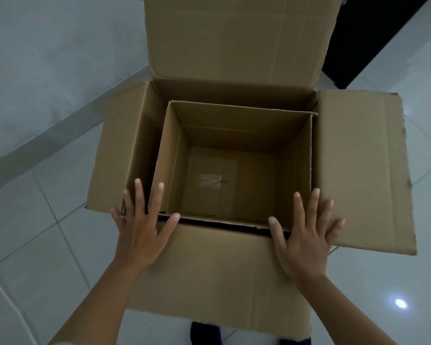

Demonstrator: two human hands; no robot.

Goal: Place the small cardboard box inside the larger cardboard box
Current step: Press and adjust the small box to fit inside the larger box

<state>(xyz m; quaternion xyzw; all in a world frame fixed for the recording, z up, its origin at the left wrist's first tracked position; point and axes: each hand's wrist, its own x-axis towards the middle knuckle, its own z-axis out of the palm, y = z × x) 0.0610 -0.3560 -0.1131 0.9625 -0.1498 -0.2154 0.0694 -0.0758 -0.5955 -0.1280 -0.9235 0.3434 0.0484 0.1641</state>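
Note:
The larger cardboard box (363, 170) stands on the floor with all its flaps spread open. Inside it sits the small cardboard box (234, 135), open-topped and empty, with tape on its bottom. My left hand (142, 227) lies flat with fingers spread over the near left corner, its fingertips on the small box's near rim and left wall. My right hand (306, 235) lies flat with fingers apart at the near right corner, over the small box's rim and the big box's right flap. Neither hand grips anything.
White glossy floor tiles (42, 220) surround the box. A grey wall with a skirting strip (47, 70) runs along the left. A dark panel (373, 33) stands at the back right. A white curved object (0, 307) is at the bottom left.

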